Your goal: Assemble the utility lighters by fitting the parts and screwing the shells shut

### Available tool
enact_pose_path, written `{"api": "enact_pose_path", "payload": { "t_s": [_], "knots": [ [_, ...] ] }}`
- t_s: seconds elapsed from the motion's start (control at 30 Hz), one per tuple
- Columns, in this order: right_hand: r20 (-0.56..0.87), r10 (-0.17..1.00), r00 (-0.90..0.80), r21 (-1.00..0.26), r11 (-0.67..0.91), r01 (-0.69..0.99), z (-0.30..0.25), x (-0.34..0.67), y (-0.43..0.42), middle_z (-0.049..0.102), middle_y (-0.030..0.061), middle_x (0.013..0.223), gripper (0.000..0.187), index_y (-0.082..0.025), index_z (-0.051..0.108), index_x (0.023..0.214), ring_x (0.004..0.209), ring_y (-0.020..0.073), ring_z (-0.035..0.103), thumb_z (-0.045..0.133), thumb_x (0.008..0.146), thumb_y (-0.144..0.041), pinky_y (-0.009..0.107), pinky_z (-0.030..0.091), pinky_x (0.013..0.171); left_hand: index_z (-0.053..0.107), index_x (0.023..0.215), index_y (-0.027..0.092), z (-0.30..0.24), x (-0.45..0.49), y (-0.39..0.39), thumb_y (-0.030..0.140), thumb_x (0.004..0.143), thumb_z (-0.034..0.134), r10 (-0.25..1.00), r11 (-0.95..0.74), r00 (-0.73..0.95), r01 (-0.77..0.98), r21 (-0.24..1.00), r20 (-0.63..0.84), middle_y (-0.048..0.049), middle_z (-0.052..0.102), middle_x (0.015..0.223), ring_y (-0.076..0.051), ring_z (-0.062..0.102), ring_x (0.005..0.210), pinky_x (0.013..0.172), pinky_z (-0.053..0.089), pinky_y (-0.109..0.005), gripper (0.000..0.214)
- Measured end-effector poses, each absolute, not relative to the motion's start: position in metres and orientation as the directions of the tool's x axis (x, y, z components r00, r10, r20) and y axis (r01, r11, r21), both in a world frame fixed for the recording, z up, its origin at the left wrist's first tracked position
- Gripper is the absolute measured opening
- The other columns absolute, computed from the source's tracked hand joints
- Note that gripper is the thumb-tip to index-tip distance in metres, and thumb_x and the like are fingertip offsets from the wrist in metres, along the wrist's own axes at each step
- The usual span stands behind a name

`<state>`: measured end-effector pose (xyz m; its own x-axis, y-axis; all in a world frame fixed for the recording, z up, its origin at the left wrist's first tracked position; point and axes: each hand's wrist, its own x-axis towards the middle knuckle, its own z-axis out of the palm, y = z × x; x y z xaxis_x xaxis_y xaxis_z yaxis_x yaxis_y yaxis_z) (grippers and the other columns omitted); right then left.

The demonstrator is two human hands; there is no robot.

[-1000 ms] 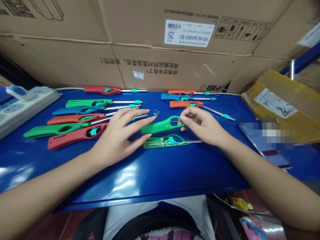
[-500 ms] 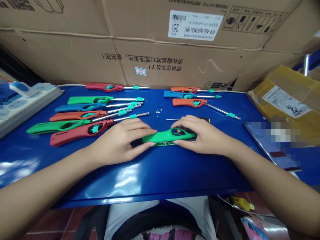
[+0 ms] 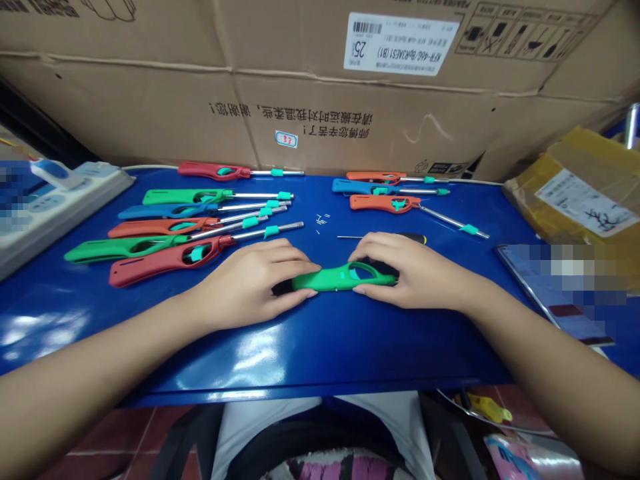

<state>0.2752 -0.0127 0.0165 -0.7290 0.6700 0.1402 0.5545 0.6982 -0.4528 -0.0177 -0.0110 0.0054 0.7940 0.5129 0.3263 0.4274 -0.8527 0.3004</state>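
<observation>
A green lighter handle [image 3: 330,279] with an oval trigger opening lies crosswise at the middle of the table, held at both ends. My left hand [image 3: 257,277] pinches its left end between thumb and fingers. Around the right end, by the trigger opening, curl the thumb and fingers of my right hand [image 3: 407,270]. No long metal tube shows on this handle; my right hand covers its tip. Just behind that hand lies a screwdriver [image 3: 350,237], partly hidden. Several tiny pale pins [image 3: 321,220] are scattered on the blue tabletop beyond the handle.
Several long-necked lighters, including a red one [image 3: 165,261], lie at the left; an orange one [image 3: 385,203] and two others lie back right. A power strip [image 3: 75,200], phone [image 3: 555,300], taped parcel [image 3: 575,193] and large cardboard box [image 3: 175,87] surround the blue table [image 3: 320,353].
The gap along the green handle's near edge, where inner parts showed, has closed up. Both hands keep their grip. The whole view has shifted slightly.
</observation>
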Motion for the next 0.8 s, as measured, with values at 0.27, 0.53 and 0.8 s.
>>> {"api": "enact_pose_path", "payload": {
  "t_s": [0.27, 0.53, 0.8],
  "knots": [
    [0.118, 0.669, -0.734, -0.399, 0.709, 0.582, 0.0167, 0.2751, -0.0120, 0.068, 0.0051, 0.107, 0.026, -0.021, 0.063, 0.111, 0.093, 0.0214, 0.062, 0.072, 0.090, -0.034, 0.037, 0.047, 0.084, 0.072, 0.121, 0.017, 0.0048, -0.0172, -0.0138, 0.032, 0.099, 0.063, 0.524, -0.845, 0.788, 0.435, 0.311, 0.323, -0.0079, 0.074, 0.111, -0.022, 0.067, 0.098, 0.088, 0.057, -0.036, 0.028],
    [0.091, 0.690, -0.718, -0.467, 0.666, 0.581, 0.0146, 0.2763, -0.0141, 0.066, 0.0054, 0.106, 0.029, -0.019, 0.063, 0.111, 0.092, 0.0205, 0.059, 0.075, 0.090, -0.035, 0.034, 0.047, 0.081, 0.073, 0.118, 0.018, 0.0018, -0.0156, -0.0153, 0.032, 0.095, 0.071, 0.603, -0.768, 0.755, 0.461, 0.445, 0.258, -0.0053, 0.073, 0.108, -0.021, 0.066, 0.097, 0.087, 0.055, -0.034, 0.027],
    [0.080, 0.742, -0.666, -0.515, 0.603, 0.610, 0.0116, 0.2736, -0.0165, 0.066, 0.0049, 0.106, 0.030, -0.019, 0.064, 0.107, 0.094, 0.0209, 0.060, 0.080, 0.086, -0.034, 0.035, 0.049, 0.083, 0.076, 0.112, 0.022, 0.0035, -0.0105, -0.0201, 0.030, 0.087, 0.081, 0.713, -0.657, 0.670, 0.535, 0.531, 0.207, -0.0018, 0.075, 0.103, -0.020, 0.069, 0.094, 0.084, 0.054, -0.032, 0.027]
  ]
}}
